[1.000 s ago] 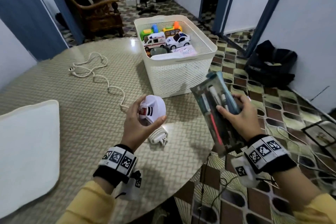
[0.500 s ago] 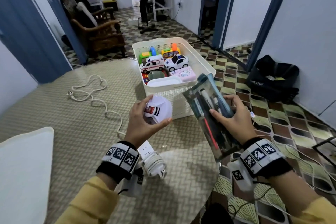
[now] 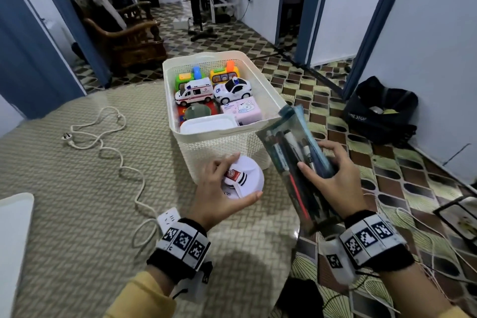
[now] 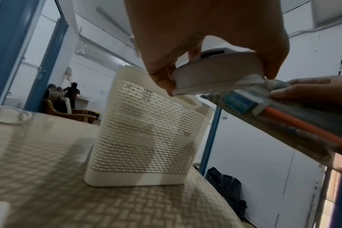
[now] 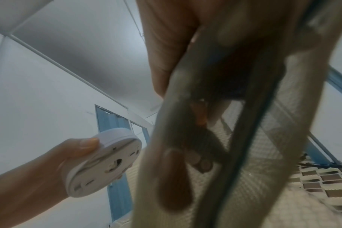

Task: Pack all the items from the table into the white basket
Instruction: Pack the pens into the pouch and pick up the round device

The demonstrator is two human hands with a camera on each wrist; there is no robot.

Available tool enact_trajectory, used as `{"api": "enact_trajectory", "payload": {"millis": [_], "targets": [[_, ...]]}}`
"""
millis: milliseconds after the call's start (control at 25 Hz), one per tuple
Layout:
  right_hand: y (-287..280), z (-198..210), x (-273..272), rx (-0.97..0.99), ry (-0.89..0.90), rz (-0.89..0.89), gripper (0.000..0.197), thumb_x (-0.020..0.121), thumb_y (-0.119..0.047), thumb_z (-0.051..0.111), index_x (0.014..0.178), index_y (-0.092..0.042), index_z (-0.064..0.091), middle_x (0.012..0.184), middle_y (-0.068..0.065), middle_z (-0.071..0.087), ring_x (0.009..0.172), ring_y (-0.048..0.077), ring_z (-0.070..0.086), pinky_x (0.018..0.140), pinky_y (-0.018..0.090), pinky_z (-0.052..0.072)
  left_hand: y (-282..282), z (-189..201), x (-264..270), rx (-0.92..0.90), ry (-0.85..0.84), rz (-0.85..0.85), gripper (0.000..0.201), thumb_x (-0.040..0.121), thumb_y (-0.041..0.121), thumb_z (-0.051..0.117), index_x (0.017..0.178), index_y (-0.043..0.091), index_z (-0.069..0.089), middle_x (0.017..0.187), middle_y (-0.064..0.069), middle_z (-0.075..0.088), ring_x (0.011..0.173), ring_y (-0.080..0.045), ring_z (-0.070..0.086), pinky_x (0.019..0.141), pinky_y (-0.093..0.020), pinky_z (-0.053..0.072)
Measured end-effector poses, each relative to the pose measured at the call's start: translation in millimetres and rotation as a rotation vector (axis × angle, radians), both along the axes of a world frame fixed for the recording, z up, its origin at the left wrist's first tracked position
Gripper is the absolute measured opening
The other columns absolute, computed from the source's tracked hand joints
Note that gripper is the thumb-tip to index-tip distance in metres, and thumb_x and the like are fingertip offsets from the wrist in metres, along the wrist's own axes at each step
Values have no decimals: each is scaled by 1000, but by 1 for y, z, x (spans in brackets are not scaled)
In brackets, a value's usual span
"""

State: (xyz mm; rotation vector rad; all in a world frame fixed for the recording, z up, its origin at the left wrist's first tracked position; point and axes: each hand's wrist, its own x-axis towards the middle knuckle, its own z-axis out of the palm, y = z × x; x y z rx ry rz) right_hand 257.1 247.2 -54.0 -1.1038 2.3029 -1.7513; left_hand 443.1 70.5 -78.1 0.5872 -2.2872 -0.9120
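Basket: one white perforated plastic basket (image 3: 224, 147), standing on the round table with the woven-pattern top (image 3: 77, 188), at its far right edge.
Basket contents, counted: two white toy vehicles, an ambulance (image 3: 194, 91) and a police car (image 3: 233, 89); two coloured toy vehicles behind them, one green (image 3: 187, 78) and one yellow (image 3: 224, 73); one pink tissue pack (image 3: 242, 109); one flat white box (image 3: 208, 124); one dark green round item (image 3: 198, 111), partly hidden.
Left hand (image 3: 219, 193): grasping one round white smoke detector with a red label (image 3: 244, 178), thumb at the near rim, fingers over the far edge; held above the table, just in front of the basket's near wall.
Right hand (image 3: 333, 178): curled round one clear zip pouch of pens and markers (image 3: 294, 160), thumb across the front; pouch tilted, its top corner beside the basket's near right rim. Number of pens inside cannot be told.
Left on table: one white extension cord with power strip (image 3: 169, 217); one white flat object (image 3: 13, 240) at the left edge.
Change from earlier frames: both hands and their loads have come closer to the basket; the pouch top now reaches rim level; grips unchanged.
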Motion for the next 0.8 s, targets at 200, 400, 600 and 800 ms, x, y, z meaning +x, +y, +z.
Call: {"api": "enact_trajectory", "payload": {"millis": [200, 400, 600, 800], "targets": [[43, -21, -79, 46, 11, -110, 44, 71, -16, 81, 106, -20, 56, 93, -18, 61, 82, -13, 60, 70, 0, 43, 33, -22, -82, 62, -122, -91, 92, 55, 73, 69, 136, 38, 43, 124, 7, 45, 114, -3, 35, 94, -14, 27], [90, -43, -180, 167, -4, -157, 45, 70, -21, 82, 106, -24, 56, 92, -11, 63, 80, -5, 61, 70, 10, 49, 63, -37, -180, 123, -166, -69, 93, 53, 71, 73, 135, 39, 44, 114, 7, 44, 109, -7, 42, 100, -32, 42], [119, -52, -268, 264, -38, -120, 44, 70, -20, 83, 105, -25, 56, 89, -7, 65, 79, -1, 62, 65, 10, 47, 88, -42, -275, 150, -181, -36, 96, 50, 72, 71, 136, 39, 44, 110, 9, 43, 109, -12, 41, 95, -30, 44], [111, -58, -324, 289, -73, -112, 44, 71, -21, 82, 106, -23, 56, 90, -9, 64, 78, -1, 60, 66, 11, 49, 92, -50, -332, 147, -202, -37, 99, 48, 75, 69, 136, 37, 43, 110, 7, 42, 109, -14, 43, 94, -37, 46]]}}
